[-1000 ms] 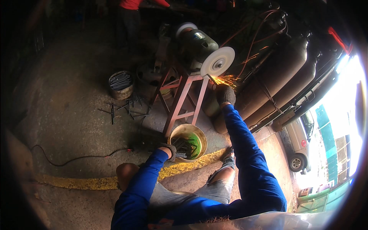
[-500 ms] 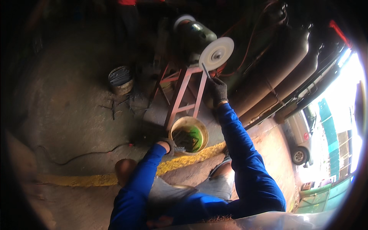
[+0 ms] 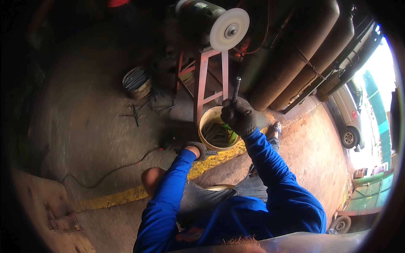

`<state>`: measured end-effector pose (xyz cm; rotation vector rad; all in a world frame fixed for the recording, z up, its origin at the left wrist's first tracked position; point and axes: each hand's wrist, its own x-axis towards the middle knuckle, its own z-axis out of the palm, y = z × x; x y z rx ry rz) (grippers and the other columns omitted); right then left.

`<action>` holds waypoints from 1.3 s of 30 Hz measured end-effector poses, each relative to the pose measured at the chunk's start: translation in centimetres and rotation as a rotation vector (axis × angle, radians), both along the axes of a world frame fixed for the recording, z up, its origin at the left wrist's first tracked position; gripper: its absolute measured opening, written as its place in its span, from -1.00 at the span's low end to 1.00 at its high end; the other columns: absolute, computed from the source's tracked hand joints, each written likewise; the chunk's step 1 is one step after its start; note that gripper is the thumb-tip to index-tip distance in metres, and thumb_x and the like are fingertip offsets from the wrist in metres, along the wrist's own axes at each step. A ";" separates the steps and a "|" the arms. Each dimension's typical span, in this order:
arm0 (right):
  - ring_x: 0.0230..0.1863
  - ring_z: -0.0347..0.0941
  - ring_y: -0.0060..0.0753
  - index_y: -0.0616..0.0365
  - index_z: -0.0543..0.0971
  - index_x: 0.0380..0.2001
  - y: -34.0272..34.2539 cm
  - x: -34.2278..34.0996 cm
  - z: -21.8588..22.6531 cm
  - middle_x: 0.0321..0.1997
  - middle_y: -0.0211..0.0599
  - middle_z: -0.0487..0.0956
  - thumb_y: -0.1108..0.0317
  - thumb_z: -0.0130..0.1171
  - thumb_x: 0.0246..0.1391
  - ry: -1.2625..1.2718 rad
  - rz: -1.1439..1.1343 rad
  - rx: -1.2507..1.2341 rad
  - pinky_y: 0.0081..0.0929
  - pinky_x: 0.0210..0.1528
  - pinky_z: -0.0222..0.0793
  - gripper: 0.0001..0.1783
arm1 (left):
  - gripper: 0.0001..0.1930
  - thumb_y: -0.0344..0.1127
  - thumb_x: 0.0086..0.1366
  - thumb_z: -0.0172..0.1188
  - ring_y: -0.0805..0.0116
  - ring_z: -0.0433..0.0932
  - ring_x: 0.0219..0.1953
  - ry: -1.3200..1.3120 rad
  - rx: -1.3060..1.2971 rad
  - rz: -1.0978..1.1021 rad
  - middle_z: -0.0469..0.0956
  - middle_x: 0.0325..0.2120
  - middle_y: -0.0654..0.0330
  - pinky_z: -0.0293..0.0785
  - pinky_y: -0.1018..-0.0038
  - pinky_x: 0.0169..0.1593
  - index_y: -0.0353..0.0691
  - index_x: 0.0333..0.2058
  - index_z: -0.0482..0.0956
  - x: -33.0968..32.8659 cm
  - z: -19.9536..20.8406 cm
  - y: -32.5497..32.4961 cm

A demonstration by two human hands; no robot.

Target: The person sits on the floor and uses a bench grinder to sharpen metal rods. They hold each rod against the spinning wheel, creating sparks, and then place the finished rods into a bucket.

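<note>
Wrapped in a dark knit glove, my right hand (image 3: 240, 118) is closed round a short grey metal rod (image 3: 237, 89), whose lighter tip points up and away. It is at the right rim of a pale bucket (image 3: 209, 113) with dark rods and something bright green inside. My left hand (image 3: 198, 150), also gloved, is closed beside the bucket's near left side; ribbed metal rod ends (image 3: 211, 153) stick out of it to the right. Beyond both hands, a bench grinder (image 3: 205, 12) with a white round wheel (image 3: 230, 29) sits on a reddish metal stand (image 3: 201, 86).
A second bucket (image 3: 141, 89) of dark rods stands far left, with loose rods (image 3: 136, 114) on the floor near it. Large gas cylinders (image 3: 295, 55) lean at the right. A cable (image 3: 114, 172) crosses the floor near a yellow line (image 3: 114, 198). A vehicle (image 3: 348, 114) is outside.
My right hand has drawn the rod back from the grinding wheel, toward me and down to the bucket. My left hand stays beside the bucket, still holding rods. The view has shifted.
</note>
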<state>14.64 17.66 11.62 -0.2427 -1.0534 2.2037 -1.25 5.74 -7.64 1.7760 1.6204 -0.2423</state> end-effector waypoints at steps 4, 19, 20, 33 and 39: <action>-0.50 0.34 -0.52 0.30 0.48 -0.28 0.0 0.5 -0.3 -0.52 -0.36 0.43 0.20 0.13 0.07 -0.037 -0.046 0.004 -0.61 -0.41 0.27 -0.67 | -0.52 -0.03 -0.05 0.23 0.11 0.53 -0.04 0.045 0.013 -0.027 0.54 -0.08 0.03 0.43 0.23 0.02 -0.12 -0.13 0.60 0.6 0.8 0.5; -0.50 0.35 -0.67 0.22 0.47 -0.17 -0.2 -1.4 -0.1 -0.50 -0.49 0.42 0.53 -0.03 0.16 -0.176 -0.077 0.109 -0.64 -0.48 0.30 -0.83 | -0.61 -0.09 0.02 0.17 0.11 0.58 -0.12 0.036 0.118 0.043 0.57 -0.16 0.05 0.50 0.23 -0.07 -0.11 -0.17 0.62 0.4 4.4 -1.3; -0.51 0.34 -0.64 0.21 0.46 -0.17 0.2 -1.9 0.0 -0.49 -0.47 0.44 0.47 -0.05 0.18 -0.266 -0.165 0.258 -0.64 -0.48 0.29 -0.82 | -0.61 -0.09 0.02 0.17 0.11 0.58 -0.12 0.034 0.162 0.040 0.57 -0.16 0.05 0.50 0.23 -0.07 -0.11 -0.17 0.62 0.4 3.4 -1.2; -0.30 0.44 -0.46 0.15 0.42 -0.07 12.1 -10.8 -2.3 -0.23 -0.35 0.52 0.33 -0.09 0.22 0.243 -0.035 -0.185 -0.53 -0.25 0.43 -0.74 | -0.56 -0.08 0.28 -0.11 0.12 0.33 0.18 -0.041 0.096 0.226 0.33 0.15 0.07 0.24 0.28 0.20 -0.15 0.04 0.47 -1.5 -0.9 -0.1; -0.20 0.48 -0.35 0.25 0.45 -0.14 13.7 -12.2 -2.9 -0.20 -0.22 0.53 0.36 -0.05 0.15 -0.496 -0.697 1.086 -0.55 -0.19 0.41 -0.74 | -0.59 -0.12 0.25 -0.07 0.10 0.39 0.13 -0.032 0.115 0.124 0.39 0.09 0.04 0.29 0.25 0.15 -0.17 -0.01 0.51 -0.9 1.0 0.6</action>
